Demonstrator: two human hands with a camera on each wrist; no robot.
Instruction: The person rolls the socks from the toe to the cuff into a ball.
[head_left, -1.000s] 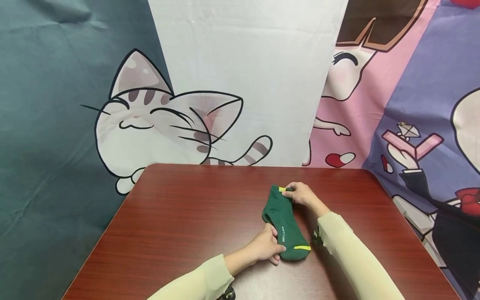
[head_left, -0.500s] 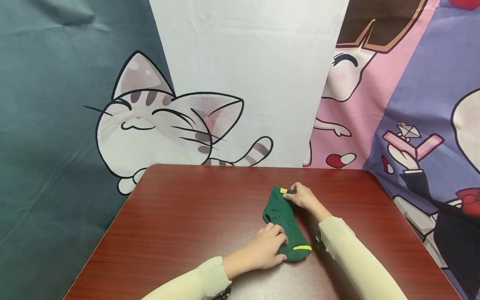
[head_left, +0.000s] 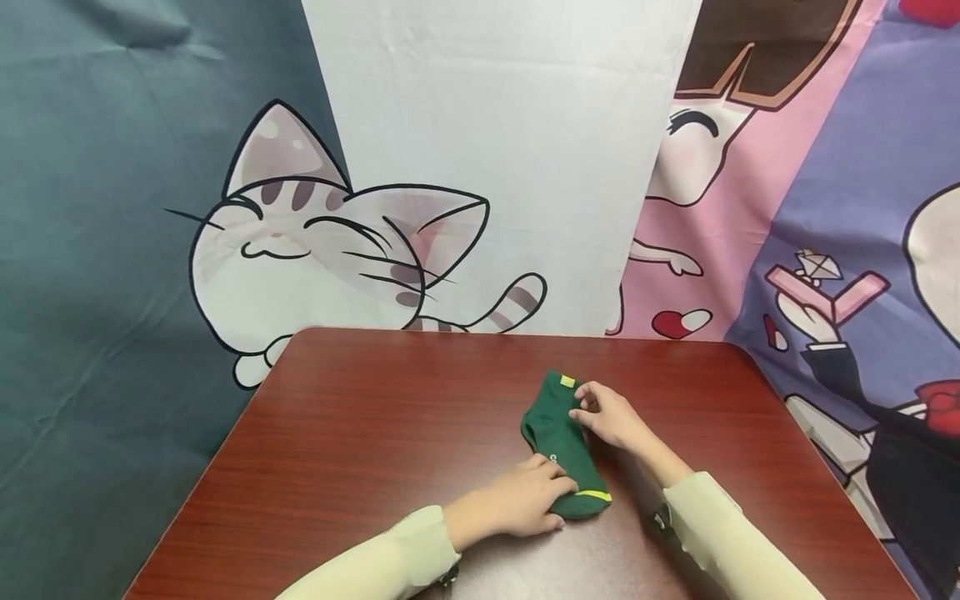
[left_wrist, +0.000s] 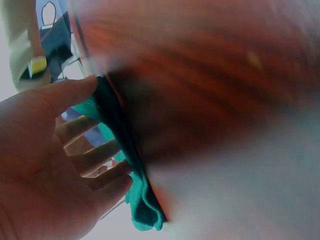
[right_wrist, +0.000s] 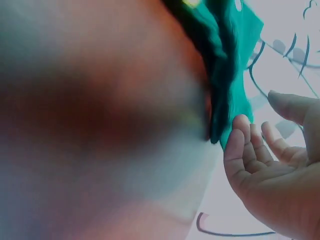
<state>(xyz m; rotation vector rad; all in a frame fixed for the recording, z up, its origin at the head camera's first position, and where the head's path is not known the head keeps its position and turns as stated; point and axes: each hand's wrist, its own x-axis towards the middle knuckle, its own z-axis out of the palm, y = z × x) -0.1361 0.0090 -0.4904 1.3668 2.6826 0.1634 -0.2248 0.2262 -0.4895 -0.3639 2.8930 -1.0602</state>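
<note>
Resting loose-fingered on the sock (head_left: 558, 427) at its seven o'clock, the left hand (head_left: 525, 500) apparently steadied it on the table (head_left: 375, 425); the right hand (head_left: 611, 418), thumb and fingers apart, sat at two.

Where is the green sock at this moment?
In the head view, the green sock lies on the brown table, right of the table's centre, with the left hand near its toe and the right hand beside its cuff end.

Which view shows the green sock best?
The head view: from above, it shows the green sock nearly whole, the left hand covering part. The left wrist view foreshortens it; the right wrist view crops it at top.
</note>
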